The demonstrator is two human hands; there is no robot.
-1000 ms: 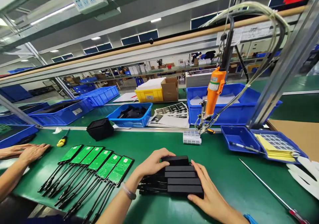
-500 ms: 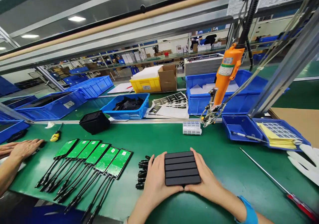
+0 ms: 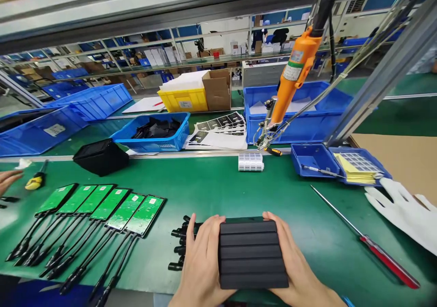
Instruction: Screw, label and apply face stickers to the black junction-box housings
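Note:
A row of several flat black casings [image 3: 251, 253] lies side by side on the green table [image 3: 211, 184], pressed into one block. My left hand [image 3: 201, 266] grips its left edge and my right hand [image 3: 300, 270] grips its right edge, fingers closed against the sides. Black cable plugs [image 3: 179, 245] stick out from under the block at its left. Further left, several green circuit boards [image 3: 112, 209] with black cables lie in a slanted row.
An orange electric screwdriver [image 3: 290, 77] hangs over the table's far side. Blue trays [image 3: 312, 159] with yellow sheets, a white glove [image 3: 406, 211] and a red-handled screwdriver [image 3: 385, 259] are at the right. Blue bins and a black box [image 3: 100, 156] stand behind. Another person's hand [image 3: 8, 179] shows at far left.
My hands squared the stepped casings into one flush block and drew it toward me. The view tilted down. The other person's hand pulled back to the left.

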